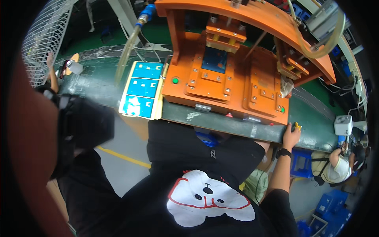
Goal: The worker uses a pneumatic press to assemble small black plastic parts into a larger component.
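Observation:
My right hand point(291, 138) rests at the front edge of the green-topped bench point(248, 132), right of the orange press point(227, 104), its fingers curled. By its fingertips shows a small yellow piece point(297, 126), too small to name. My left forearm point(33, 158) is large and blurred along the left rim; the hand itself lies outside the picture. A black device point(85, 122) shows beside that forearm. Under the left press head point(223, 37) lies a dark blue panel point(214, 60). Three bright blue panels point(145, 87) lie on a pale yellow backing point(156, 106) left of the press.
Green buttons point(175, 80) sit on the press's base. Clear hoses point(128, 51) hang at both sides. A wire rack point(45, 39) stands far left, near another person's arm point(53, 77). At right are a seated person point(339, 168), a blue stool point(301, 162) and blue bins point(333, 207).

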Demonstrator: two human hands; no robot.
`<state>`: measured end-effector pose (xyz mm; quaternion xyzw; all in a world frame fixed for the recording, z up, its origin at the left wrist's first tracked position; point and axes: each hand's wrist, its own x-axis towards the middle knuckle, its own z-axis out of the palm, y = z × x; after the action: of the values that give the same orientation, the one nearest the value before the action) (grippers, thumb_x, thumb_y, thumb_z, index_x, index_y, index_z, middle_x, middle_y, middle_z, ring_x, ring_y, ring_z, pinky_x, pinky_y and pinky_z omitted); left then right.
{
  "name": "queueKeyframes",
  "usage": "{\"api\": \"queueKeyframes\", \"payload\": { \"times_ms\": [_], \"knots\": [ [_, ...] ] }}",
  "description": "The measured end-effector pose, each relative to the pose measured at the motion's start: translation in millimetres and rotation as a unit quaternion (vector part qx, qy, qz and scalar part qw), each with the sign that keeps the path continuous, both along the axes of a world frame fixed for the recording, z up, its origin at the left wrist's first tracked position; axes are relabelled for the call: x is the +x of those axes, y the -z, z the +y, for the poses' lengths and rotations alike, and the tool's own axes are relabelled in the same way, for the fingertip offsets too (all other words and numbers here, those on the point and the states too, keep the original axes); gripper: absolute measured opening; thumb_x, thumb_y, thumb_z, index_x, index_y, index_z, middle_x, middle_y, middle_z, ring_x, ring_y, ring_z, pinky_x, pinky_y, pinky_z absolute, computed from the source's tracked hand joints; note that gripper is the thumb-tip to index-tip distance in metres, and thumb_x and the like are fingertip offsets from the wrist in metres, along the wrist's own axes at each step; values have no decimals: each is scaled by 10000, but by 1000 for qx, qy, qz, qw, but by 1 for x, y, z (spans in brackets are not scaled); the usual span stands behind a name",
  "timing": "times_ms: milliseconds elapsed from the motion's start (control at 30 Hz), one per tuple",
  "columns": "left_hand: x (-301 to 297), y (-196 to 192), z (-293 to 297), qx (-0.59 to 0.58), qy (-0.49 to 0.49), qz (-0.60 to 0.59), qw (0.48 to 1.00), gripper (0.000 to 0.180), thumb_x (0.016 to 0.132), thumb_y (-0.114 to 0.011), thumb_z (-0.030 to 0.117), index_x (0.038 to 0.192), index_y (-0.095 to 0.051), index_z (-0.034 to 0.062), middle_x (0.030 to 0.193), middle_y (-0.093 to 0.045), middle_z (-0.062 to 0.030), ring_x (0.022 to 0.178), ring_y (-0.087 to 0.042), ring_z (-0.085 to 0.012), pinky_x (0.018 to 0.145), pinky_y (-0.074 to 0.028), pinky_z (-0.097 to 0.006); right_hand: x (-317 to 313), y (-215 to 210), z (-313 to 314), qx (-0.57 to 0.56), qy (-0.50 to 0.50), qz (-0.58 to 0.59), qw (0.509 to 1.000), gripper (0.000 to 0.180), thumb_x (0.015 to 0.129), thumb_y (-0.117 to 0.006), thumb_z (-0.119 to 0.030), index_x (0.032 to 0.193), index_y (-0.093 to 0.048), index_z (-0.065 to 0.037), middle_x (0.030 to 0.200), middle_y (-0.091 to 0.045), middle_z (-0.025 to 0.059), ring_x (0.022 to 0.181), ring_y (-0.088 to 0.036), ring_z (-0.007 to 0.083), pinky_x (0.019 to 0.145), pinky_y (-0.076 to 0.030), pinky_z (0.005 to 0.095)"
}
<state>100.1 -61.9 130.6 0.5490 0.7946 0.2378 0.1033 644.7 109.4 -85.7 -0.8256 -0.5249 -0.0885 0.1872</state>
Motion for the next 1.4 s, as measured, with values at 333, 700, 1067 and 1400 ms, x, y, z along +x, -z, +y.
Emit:
{"api": "queueKeyframes", "payload": {
  "times_ms": [333,700,1067,1400],
  "knots": [
    [-8,-10,30,74,85,-25,993,888,922,-732,508,1568,-344,40,1438,-520,-155,1300,-527,-255,1038,-449,-389,0,-2,0,-10,30,15,999,601,968,-623,-499,1292,-654,6,1346,-618,281,1311,-518,474,1118,-384,547],
    [-21,-44,54,121,129,-30,984,855,928,-721,500,1563,-362,55,1452,-516,-154,1293,-525,-270,1038,-439,-409,4,4,-1,12,16,-5,1000,540,954,-664,-446,1239,-677,12,1233,-633,277,1163,-589,457,1019,-448,526],
    [-28,-57,58,152,159,-54,974,823,934,-710,493,1558,-380,71,1465,-512,-153,1287,-523,-285,1038,-429,-430,4,2,-4,48,-1,-12,999,548,951,-664,-456,1242,-684,9,1161,-648,253,1101,-614,437,958,-470,514],
    [-4,-50,84,238,222,-151,933,794,940,-700,486,1554,-396,85,1477,-508,-152,1281,-522,-298,1039,-420,-449,-3,8,4,39,18,-1,999,556,932,-677,-459,1231,-691,10,1258,-646,290,1207,-581,463,1053,-440,520]
  ]
}}
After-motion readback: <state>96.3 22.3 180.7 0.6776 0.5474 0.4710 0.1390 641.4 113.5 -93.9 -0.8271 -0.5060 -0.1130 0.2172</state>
